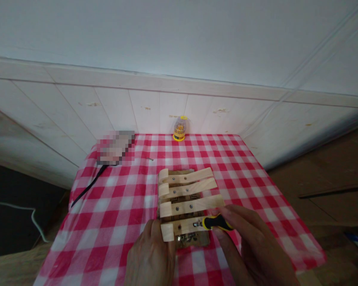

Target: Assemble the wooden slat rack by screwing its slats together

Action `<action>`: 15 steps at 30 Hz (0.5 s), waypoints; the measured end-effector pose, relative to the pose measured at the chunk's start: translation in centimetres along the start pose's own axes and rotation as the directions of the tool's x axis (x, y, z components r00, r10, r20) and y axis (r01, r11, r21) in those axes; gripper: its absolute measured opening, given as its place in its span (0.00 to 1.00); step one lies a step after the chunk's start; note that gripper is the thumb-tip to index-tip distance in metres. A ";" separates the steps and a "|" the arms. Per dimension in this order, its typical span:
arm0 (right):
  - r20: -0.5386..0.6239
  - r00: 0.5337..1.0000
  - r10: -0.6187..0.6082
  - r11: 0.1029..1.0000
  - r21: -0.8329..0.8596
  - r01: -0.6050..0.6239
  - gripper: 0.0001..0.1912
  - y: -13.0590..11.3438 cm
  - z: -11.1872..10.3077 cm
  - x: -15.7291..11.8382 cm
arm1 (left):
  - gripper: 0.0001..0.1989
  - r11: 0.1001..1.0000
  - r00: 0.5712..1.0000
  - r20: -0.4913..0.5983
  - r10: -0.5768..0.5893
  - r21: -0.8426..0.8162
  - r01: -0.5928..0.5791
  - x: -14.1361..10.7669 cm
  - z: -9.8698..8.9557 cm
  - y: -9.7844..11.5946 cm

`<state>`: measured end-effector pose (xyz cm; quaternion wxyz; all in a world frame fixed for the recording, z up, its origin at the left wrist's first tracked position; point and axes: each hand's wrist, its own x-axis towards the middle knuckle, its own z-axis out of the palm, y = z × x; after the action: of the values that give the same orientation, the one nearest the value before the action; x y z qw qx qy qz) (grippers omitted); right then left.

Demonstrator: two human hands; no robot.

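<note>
Several pale wooden hooks lie side by side across a brown, patterned backing board, with screw heads showing in them. My right hand grips a black and yellow screwdriver between thumb and fingers. Its tip meets the nearest hook at the hole or screw on the right; which one is too small to tell. My left hand is closed at the left end of that nearest hook, holding the assembly by its edge. Part of the board under my left fingers is hidden.
A clear and yellow screwdriver-bit case stands at the table's back edge by the wall. A loose screw lies on the red checked tablecloth. At the back left is a blurred-out flat item with a black strap.
</note>
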<state>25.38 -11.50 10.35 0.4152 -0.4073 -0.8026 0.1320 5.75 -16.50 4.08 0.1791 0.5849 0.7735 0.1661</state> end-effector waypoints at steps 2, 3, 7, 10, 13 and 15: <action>0.019 1.000 -0.021 1.000 -0.015 0.021 0.26 0.1 -0.1 0.1 | 0.12 1.000 1.000 0.003 0.000 -0.006 0.000 0.0 0.0 0.0; 0.025 0.999 -0.022 0.999 -0.026 0.023 0.26 0.0 -0.1 0.1 | 0.13 1.000 1.000 0.002 0.003 -0.010 -0.003 0.0 0.0 0.0; 0.023 1.000 0.005 0.998 -0.069 -0.003 0.27 -0.5 -0.4 0.1 | 0.13 1.000 1.000 -0.008 0.010 -0.023 -0.010 0.0 0.1 0.0; 0.011 1.000 0.019 0.997 -0.073 -0.018 0.26 -1.0 -0.5 0.1 | 0.13 1.000 1.000 -0.014 0.010 -0.023 -0.010 0.0 0.1 -0.1; -0.007 1.000 0.015 0.996 -0.090 -0.016 0.25 -1.0 -0.6 0.2 | 0.13 1.000 1.000 -0.020 0.015 -0.025 -0.016 0.0 0.1 -0.1; -0.003 1.000 0.002 0.995 -0.100 -0.002 0.25 -0.8 -0.7 0.3 | 0.13 1.000 1.000 -0.020 0.015 -0.023 -0.015 0.0 0.1 0.0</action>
<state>25.37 -11.89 11.38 0.3952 -0.4285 -0.8074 0.0915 5.75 -16.51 4.00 0.1771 0.5868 0.7688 0.1823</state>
